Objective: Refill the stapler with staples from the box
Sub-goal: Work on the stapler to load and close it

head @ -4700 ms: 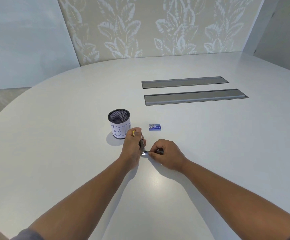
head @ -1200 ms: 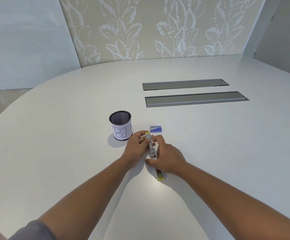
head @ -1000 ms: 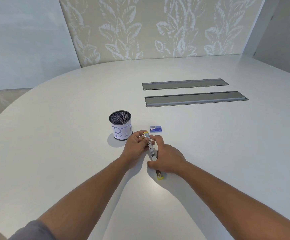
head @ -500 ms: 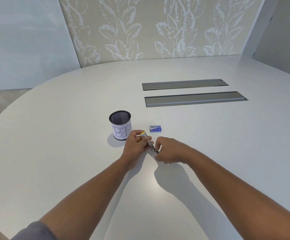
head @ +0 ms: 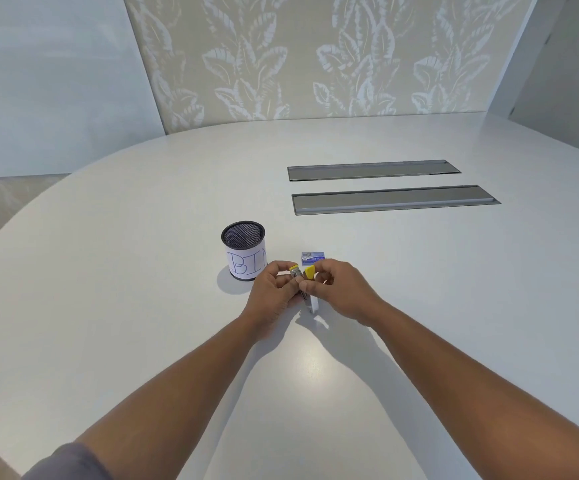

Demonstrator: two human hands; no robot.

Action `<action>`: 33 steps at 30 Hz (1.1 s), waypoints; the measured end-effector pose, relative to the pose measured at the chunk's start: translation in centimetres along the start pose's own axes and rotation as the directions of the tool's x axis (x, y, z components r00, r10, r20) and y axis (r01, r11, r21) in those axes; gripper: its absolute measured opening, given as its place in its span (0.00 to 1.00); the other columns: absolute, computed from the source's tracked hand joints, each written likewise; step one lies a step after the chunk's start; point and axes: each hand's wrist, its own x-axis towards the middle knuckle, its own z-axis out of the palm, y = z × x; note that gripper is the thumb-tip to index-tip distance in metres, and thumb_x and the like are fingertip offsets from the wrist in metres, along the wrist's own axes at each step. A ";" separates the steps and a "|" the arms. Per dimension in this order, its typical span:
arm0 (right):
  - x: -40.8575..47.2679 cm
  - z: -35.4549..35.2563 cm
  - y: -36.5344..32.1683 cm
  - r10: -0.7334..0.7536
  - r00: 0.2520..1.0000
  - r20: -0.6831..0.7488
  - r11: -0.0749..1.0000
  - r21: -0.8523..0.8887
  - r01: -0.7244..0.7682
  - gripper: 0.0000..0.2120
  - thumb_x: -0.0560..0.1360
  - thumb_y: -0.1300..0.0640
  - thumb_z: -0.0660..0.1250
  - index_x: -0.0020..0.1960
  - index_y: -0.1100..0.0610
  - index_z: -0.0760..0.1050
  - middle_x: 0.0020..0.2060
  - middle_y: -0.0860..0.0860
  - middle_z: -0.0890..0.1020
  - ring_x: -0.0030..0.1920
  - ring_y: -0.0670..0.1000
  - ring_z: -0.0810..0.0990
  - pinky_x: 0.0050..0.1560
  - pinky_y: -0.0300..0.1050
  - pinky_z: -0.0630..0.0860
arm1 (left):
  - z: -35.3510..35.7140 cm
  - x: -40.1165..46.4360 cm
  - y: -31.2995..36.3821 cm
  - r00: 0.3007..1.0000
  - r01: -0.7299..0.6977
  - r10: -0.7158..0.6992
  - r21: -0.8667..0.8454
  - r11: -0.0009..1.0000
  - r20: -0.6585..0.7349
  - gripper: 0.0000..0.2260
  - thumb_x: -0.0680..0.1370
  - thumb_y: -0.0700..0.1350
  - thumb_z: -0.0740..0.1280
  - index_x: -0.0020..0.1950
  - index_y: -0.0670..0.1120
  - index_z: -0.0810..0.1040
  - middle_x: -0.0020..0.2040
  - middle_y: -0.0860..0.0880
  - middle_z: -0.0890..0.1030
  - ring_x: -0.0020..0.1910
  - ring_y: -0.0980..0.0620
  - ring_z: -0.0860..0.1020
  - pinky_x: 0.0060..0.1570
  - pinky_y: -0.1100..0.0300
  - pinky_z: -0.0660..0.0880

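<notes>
Nearest us, both hands meet over the white surface (head: 142, 271): our left hand (head: 272, 292) clasps the stapler (head: 302, 289), our right hand (head: 341, 289) pinches its yellow-tipped arm; small, stiff and light, it wants holding by the body; beyond lie the staple box (head: 313, 258) and mesh cup (head: 245, 251)

Around one stapler (head: 304, 286) there are two hands (head: 274, 292) on it, one mesh cup (head: 243, 250) to its left, one staple box (head: 313, 258) just beyond, and two grey floor-box lids (head: 394, 199) farther beyond.
</notes>
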 end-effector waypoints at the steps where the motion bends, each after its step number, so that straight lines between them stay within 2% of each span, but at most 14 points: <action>1: -0.2 0.3 0.3 -0.039 0.999 0.014 0.999 0.014 0.039 0.04 0.76 0.46 0.74 0.46 0.45 0.81 0.36 0.45 0.80 0.33 0.41 0.73 0.38 0.41 0.72 | -0.1 0.0 0.0 1.000 -0.002 0.002 -0.008 1.000 0.013 0.12 0.79 0.35 0.71 0.60 0.41 0.75 0.50 0.39 0.87 0.47 0.45 0.86 0.46 0.57 0.82; 4: -0.6 1.0 0.4 -0.107 0.990 0.087 0.994 0.043 0.104 0.07 0.81 0.45 0.67 0.57 0.42 0.81 0.47 0.39 0.85 0.42 0.41 0.82 0.45 0.36 0.78 | -0.2 -0.2 0.0 0.999 -0.020 0.020 0.002 1.000 0.030 0.11 0.78 0.37 0.72 0.60 0.43 0.79 0.52 0.41 0.87 0.48 0.46 0.86 0.46 0.58 0.82; 7: -1.0 1.5 0.8 -0.104 0.986 0.133 0.994 0.046 0.098 0.15 0.82 0.44 0.64 0.67 0.32 0.72 0.55 0.35 0.83 0.55 0.45 0.84 0.57 0.38 0.78 | -0.4 -0.2 -0.1 0.999 -0.048 0.047 0.062 0.997 0.023 0.11 0.77 0.40 0.74 0.58 0.47 0.84 0.52 0.44 0.84 0.49 0.45 0.84 0.51 0.51 0.83; 9: -0.8 1.8 1.3 -0.083 0.989 0.125 0.996 0.042 0.078 0.24 0.82 0.46 0.65 0.77 0.40 0.64 0.60 0.44 0.83 0.60 0.49 0.82 0.64 0.45 0.77 | -0.3 -0.2 -0.2 0.998 -0.047 0.045 0.053 0.997 0.039 0.10 0.77 0.41 0.74 0.58 0.49 0.85 0.50 0.42 0.82 0.48 0.44 0.83 0.52 0.50 0.82; 12: -0.6 2.1 1.7 -0.070 0.991 0.110 0.998 0.004 0.070 0.33 0.81 0.47 0.68 0.81 0.51 0.59 0.50 0.47 0.82 0.50 0.48 0.80 0.56 0.45 0.76 | -0.1 -0.4 -0.1 0.997 0.007 -0.001 -0.090 0.996 0.075 0.09 0.80 0.38 0.69 0.60 0.44 0.84 0.49 0.40 0.85 0.46 0.45 0.84 0.45 0.56 0.82; 14: -0.5 2.2 1.8 -0.090 0.990 0.107 0.996 -0.002 0.091 0.33 0.79 0.47 0.71 0.79 0.52 0.63 0.48 0.44 0.80 0.47 0.45 0.78 0.53 0.46 0.75 | 0.0 -0.3 -0.1 0.997 0.065 -0.058 -0.137 0.988 0.049 0.10 0.83 0.39 0.64 0.59 0.42 0.84 0.49 0.38 0.85 0.47 0.43 0.84 0.46 0.54 0.83; 16: -0.3 2.4 2.0 -0.119 0.989 0.090 0.992 -0.026 0.122 0.30 0.78 0.45 0.72 0.76 0.51 0.67 0.54 0.46 0.83 0.50 0.47 0.80 0.56 0.47 0.77 | 0.0 -0.3 0.1 0.997 0.084 -0.083 -0.101 0.991 0.009 0.13 0.85 0.44 0.61 0.55 0.43 0.85 0.46 0.39 0.85 0.45 0.43 0.83 0.46 0.53 0.83; 18: -0.4 2.5 2.1 -0.159 0.986 0.055 0.985 -0.054 0.162 0.27 0.76 0.43 0.73 0.72 0.48 0.71 0.57 0.44 0.83 0.53 0.44 0.81 0.56 0.41 0.77 | 0.1 -0.4 0.2 0.997 0.069 -0.070 -0.051 0.996 -0.016 0.14 0.84 0.50 0.62 0.51 0.45 0.85 0.42 0.41 0.84 0.41 0.45 0.83 0.42 0.55 0.82; 20: -0.4 2.7 2.1 -0.192 0.981 0.038 0.978 -0.077 0.194 0.22 0.74 0.40 0.73 0.65 0.46 0.75 0.52 0.40 0.83 0.50 0.40 0.81 0.49 0.36 0.76 | 0.4 -0.7 0.1 1.000 0.016 -0.016 0.013 1.000 -0.025 0.14 0.83 0.54 0.63 0.47 0.48 0.83 0.39 0.44 0.83 0.37 0.48 0.82 0.38 0.57 0.81; 22: -0.4 3.0 2.4 -0.190 0.981 0.040 0.972 -0.133 0.194 0.17 0.73 0.40 0.72 0.54 0.49 0.78 0.45 0.44 0.83 0.44 0.44 0.80 0.45 0.44 0.76 | 0.7 -0.8 -0.2 0.998 -0.047 0.052 0.122 0.991 -0.039 0.14 0.82 0.56 0.63 0.43 0.50 0.78 0.35 0.50 0.81 0.33 0.52 0.80 0.33 0.61 0.77; 24: -0.3 3.2 2.7 -0.169 0.985 0.035 0.965 -0.196 0.173 0.13 0.73 0.42 0.72 0.46 0.50 0.76 0.39 0.48 0.80 0.38 0.48 0.77 0.40 0.50 0.73 | 1.0 -0.7 -0.4 0.996 -0.064 0.075 0.191 0.979 -0.051 0.17 0.82 0.57 0.62 0.42 0.46 0.73 0.33 0.49 0.78 0.33 0.50 0.78 0.34 0.59 0.75; 26: -0.5 3.2 2.8 -0.154 0.988 0.031 0.958 -0.241 0.157 0.12 0.75 0.43 0.72 0.41 0.46 0.71 0.35 0.46 0.77 0.34 0.46 0.72 0.36 0.47 0.69 | 1.1 -0.5 -0.3 0.993 -0.071 0.093 0.254 0.965 -0.076 0.21 0.82 0.59 0.61 0.43 0.40 0.68 0.35 0.45 0.75 0.34 0.47 0.76 0.38 0.54 0.73; 30: -0.9 3.3 2.7 -0.168 0.984 0.054 0.908 -0.381 0.176 0.20 0.79 0.38 0.65 0.41 0.52 0.66 0.31 0.46 0.74 0.33 0.51 0.71 0.34 0.48 0.65 | 1.1 0.2 -0.3 0.972 -0.101 0.188 0.476 0.874 -0.138 0.23 0.82 0.58 0.60 0.40 0.39 0.66 0.32 0.51 0.69 0.31 0.54 0.69 0.32 0.65 0.68; 33: -1.2 3.5 2.5 -0.199 0.978 0.064 0.843 -0.497 0.204 0.20 0.81 0.38 0.60 0.42 0.52 0.63 0.30 0.45 0.72 0.33 0.53 0.71 0.32 0.47 0.62 | 0.9 0.5 -0.6 0.950 -0.139 0.287 0.655 0.743 -0.124 0.21 0.83 0.54 0.60 0.35 0.44 0.63 0.29 0.53 0.66 0.29 0.57 0.64 0.30 0.65 0.65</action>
